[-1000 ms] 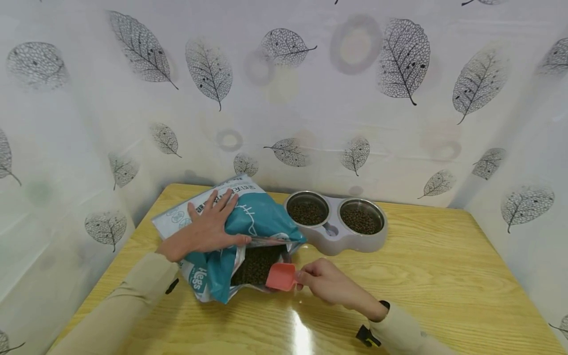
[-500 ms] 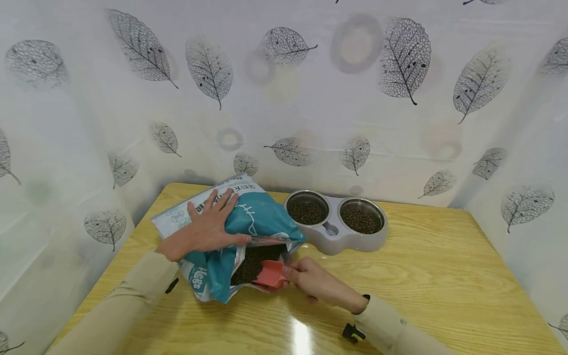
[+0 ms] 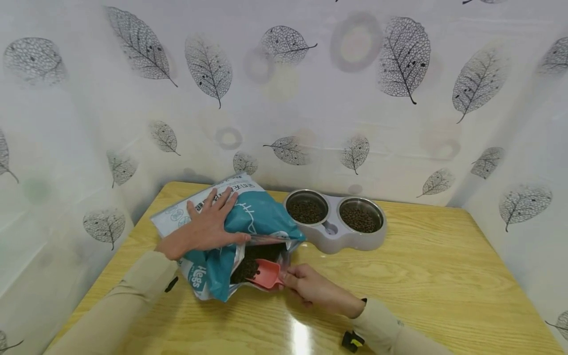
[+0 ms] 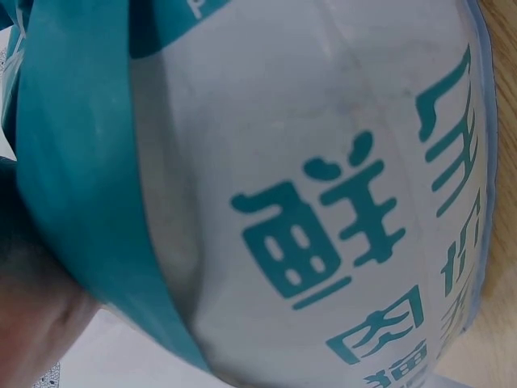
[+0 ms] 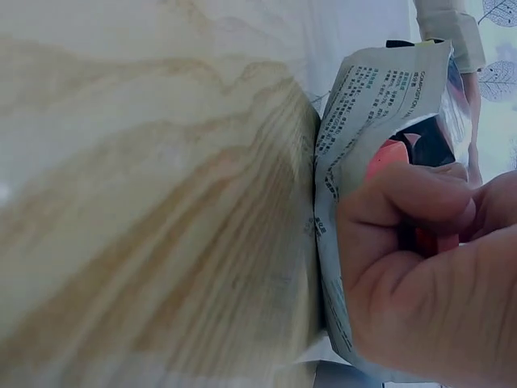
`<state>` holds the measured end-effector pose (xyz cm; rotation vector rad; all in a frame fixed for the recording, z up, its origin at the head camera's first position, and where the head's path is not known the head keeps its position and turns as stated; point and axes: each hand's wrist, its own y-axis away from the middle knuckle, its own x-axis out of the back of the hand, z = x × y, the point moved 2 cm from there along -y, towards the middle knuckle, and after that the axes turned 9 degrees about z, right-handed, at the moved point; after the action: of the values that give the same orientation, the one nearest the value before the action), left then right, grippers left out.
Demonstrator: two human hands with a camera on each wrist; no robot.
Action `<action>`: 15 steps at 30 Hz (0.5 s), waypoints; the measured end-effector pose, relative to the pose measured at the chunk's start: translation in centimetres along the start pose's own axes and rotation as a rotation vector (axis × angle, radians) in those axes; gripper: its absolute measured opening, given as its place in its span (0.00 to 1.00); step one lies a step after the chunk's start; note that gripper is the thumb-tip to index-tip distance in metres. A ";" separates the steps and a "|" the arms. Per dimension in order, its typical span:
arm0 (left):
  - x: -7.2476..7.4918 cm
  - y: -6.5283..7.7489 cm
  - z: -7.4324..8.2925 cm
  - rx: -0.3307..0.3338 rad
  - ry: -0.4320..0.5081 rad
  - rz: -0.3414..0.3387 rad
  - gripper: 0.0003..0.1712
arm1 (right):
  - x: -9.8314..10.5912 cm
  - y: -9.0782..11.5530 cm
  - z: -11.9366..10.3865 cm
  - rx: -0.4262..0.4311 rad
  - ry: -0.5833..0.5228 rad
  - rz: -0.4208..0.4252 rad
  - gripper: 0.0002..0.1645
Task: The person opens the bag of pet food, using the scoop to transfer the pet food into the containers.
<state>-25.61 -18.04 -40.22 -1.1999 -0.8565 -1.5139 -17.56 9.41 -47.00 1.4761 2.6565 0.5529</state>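
Note:
A teal and white bag of pet kibble (image 3: 266,209) lies on its side at the left of the table, its mouth facing right and toward me. My left hand (image 3: 206,227) rests flat on top of it, fingers spread. My right hand (image 3: 315,288) grips the handle of a pink scoop (image 3: 267,273), whose bowl is inside the bag's mouth against the brown kibble (image 3: 244,271). A few pieces sit in the scoop. In the right wrist view, curled fingers (image 5: 404,202) cover most of the handle. The left wrist view shows mostly the bag's printed side (image 4: 283,202).
Behind the scoop, a grey double feeder (image 3: 330,241) holds two metal bowls, each with kibble in it. The wooden table (image 3: 435,276) extends to the right. A leaf-patterned curtain (image 3: 310,98) hangs at the back and both sides.
My right hand has moved left, pushing the scoop from the edge of the bag's mouth into the kibble. Some pieces are now in the scoop. My left hand stays on the bag.

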 end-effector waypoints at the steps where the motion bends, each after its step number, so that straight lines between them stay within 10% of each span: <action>1: 0.0 0.0 0.0 0.000 0.002 0.000 0.70 | 0.0 0.0 0.0 -0.003 -0.005 0.001 0.25; 15: 0.0 -0.1 0.0 -0.005 0.005 -0.002 0.70 | 0.3 0.7 0.0 -0.011 -0.098 -0.010 0.22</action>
<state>-25.67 -18.05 -40.26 -1.1985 -0.8511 -1.5215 -17.13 9.98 -46.76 1.4470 2.5809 0.4799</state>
